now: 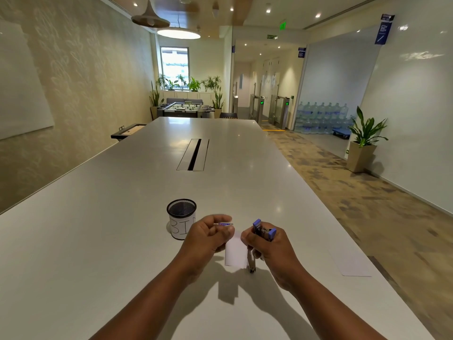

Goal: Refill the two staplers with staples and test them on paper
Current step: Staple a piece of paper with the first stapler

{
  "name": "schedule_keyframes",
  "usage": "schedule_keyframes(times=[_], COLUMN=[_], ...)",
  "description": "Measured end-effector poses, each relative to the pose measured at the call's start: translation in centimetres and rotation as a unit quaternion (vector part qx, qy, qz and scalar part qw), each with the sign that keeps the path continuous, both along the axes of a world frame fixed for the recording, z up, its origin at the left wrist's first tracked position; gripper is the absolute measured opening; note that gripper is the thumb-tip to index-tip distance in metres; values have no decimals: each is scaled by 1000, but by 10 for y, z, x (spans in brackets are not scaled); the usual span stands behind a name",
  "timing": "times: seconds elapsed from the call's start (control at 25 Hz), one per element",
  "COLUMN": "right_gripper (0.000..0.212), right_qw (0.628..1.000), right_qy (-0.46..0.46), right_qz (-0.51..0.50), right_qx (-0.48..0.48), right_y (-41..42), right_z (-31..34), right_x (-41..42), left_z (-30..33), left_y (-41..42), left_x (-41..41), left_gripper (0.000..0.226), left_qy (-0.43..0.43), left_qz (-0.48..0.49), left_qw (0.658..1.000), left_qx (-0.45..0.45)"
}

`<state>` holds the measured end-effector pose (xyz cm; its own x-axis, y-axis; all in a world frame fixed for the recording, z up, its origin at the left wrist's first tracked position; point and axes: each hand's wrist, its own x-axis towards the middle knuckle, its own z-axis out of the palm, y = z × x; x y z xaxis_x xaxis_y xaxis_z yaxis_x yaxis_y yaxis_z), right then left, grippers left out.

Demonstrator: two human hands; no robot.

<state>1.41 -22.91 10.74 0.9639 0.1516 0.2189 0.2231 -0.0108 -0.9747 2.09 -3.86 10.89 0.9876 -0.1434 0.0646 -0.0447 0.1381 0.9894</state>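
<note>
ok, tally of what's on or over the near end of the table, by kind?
Stapler, open, in the right hand: 1
Small staple box, in the left hand: 1
Mesh cup marked BIN: 1
Paper sheets: 2, a small piece between the hands, another near the right table edge
Total: 5
A second stapler isn't visible.

left hand (207,235): pinches small staple box (224,224) | right hand (267,246): grips opened blue stapler (263,231) | white paper (236,253) between hands | mesh cup (181,217) left, on desk (110,217)
</note>
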Motion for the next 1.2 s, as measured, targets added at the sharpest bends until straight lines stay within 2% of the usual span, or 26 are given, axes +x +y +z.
schedule_keyframes(times=[0.12, 0.28, 0.44, 0.6, 0.72, 0.8, 0.88, 1.0, 1.08, 1.2], right_gripper=[18, 20, 19, 15, 21, 26, 23, 19, 22, 24], right_qw=[1000, 1000, 1000, 1000, 1000, 1000, 1000, 998, 997, 995], right_qy=[-3, 12, 15, 13, 14, 10, 12, 22, 27, 43], right_qz=[-8, -4, 0, 6, -10, -20, -25, -47, -59, -80], right_qx=[-4, -11, -13, -20, -7, -4, -1, 26, 34, 46], right_y=[2, 4, 6, 9, 6, 6, 8, 10, 11, 12], right_z=[-4, -5, -3, -2, -3, -3, -4, -4, -4, -6], right_x=[0, 1, 1, 0, 2, 2, 1, 2, 3, 5], left_z=[-3, -5, -5, -12, -14, -16, -19, -19, -17, -17], left_y=[-4, -9, -14, -17, -9, -5, -7, -14, -14, -10], left_x=[-3, -4, -2, -3, -1, 0, 0, 0, -1, 0], left_gripper=[14, 23, 28, 31, 33, 35, 40, 55, 60, 55], left_qy=[39, 15, 23, -18, 23, 55, 16, -87, -135, -121], left_qz=[-13, 33, 57, 89, 6, -30, 5, 97, 132, 106], left_qw=[999, 997, 995, 989, 996, 993, 988, 967, 955, 967], left_qx=[-1, 64, 77, 120, 86, 97, 155, 219, 230, 200])
